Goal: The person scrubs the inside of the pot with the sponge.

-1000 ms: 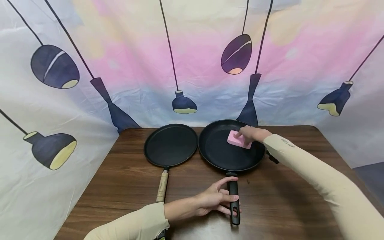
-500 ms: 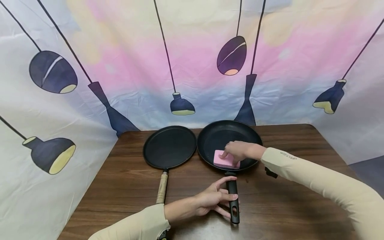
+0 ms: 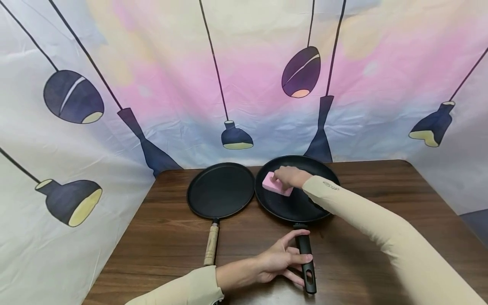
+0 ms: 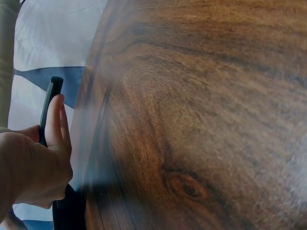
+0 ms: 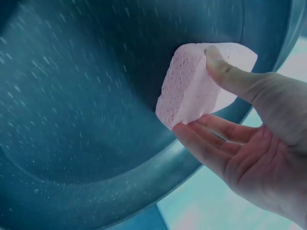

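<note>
A pink sponge (image 5: 192, 88) is pinched between the thumb and fingers of my right hand (image 3: 290, 176). It lies against the inside of a deep black frying pan (image 3: 301, 208), left of the pan's middle in the head view. My left hand (image 3: 280, 259) grips the pan's black handle (image 3: 309, 271), thumb across the top and fingers reaching underneath. In the left wrist view, that hand (image 4: 36, 165) shows at the left edge with the handle (image 4: 52, 103) between thumb and fingers. Close up in the right wrist view, light specks dot the pan's dark surface (image 5: 86, 110).
A flat black griddle pan (image 3: 221, 190) with a wooden handle (image 3: 211, 245) lies just left of the frying pan, their rims meeting in the head view. Both rest on a brown wooden table (image 3: 167, 228). Behind it hangs a cloth backdrop (image 3: 190, 84) printed with lamps.
My right hand has wiped the sponge from the pan's right side down to its near edge, then up to its left side. My left hand keeps its grip on the handle.
</note>
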The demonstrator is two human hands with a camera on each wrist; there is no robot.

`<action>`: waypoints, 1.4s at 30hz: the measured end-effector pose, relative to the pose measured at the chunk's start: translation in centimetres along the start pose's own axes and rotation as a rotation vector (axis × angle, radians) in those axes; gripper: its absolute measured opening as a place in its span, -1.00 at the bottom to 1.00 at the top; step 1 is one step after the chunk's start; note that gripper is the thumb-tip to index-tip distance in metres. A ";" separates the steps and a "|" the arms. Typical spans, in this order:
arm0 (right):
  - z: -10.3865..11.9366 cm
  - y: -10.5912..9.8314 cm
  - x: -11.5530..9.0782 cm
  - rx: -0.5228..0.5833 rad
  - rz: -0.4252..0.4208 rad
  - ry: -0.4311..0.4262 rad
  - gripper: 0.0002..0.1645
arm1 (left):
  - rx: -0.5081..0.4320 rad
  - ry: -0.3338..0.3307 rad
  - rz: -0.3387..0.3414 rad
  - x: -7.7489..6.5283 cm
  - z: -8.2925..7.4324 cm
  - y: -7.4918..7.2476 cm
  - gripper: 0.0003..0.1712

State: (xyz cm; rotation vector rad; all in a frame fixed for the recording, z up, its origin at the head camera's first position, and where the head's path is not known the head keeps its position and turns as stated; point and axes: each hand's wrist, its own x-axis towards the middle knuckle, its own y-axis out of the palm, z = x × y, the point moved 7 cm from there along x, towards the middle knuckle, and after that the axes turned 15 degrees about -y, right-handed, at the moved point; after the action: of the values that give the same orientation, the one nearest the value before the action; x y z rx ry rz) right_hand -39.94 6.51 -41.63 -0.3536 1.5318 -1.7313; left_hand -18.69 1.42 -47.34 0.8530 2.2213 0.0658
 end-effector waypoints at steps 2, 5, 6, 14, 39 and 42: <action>-0.9 -0.4 0.1 0.008 -0.015 0.040 -0.29 | 0.003 0.000 0.007 0.0 0.1 0.3 -0.28; -1.9 -0.6 0.1 0.023 -0.023 0.079 -0.29 | 0.004 0.007 0.010 0.0 0.0 0.5 -0.28; -2.1 -0.6 0.1 0.014 -0.023 0.083 -0.30 | 0.005 0.009 0.009 0.0 0.0 0.4 -0.28; -0.7 0.7 -1.0 -0.057 0.040 0.034 -0.32 | 0.016 0.012 -0.002 0.1 -0.2 0.1 -0.28; 1.6 1.4 -2.2 -0.003 0.013 -0.036 -0.32 | -0.004 0.010 0.043 0.0 0.0 0.2 -0.26; 0.1 0.7 -0.8 0.016 0.002 -0.004 -0.29 | 0.000 0.002 0.037 -0.1 0.1 0.2 -0.26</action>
State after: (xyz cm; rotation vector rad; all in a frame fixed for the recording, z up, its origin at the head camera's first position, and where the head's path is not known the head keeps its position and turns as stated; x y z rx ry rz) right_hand -39.15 7.00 -42.02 -0.3469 1.5138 -1.7391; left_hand -18.48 1.50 -47.31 0.8949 2.2073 0.0845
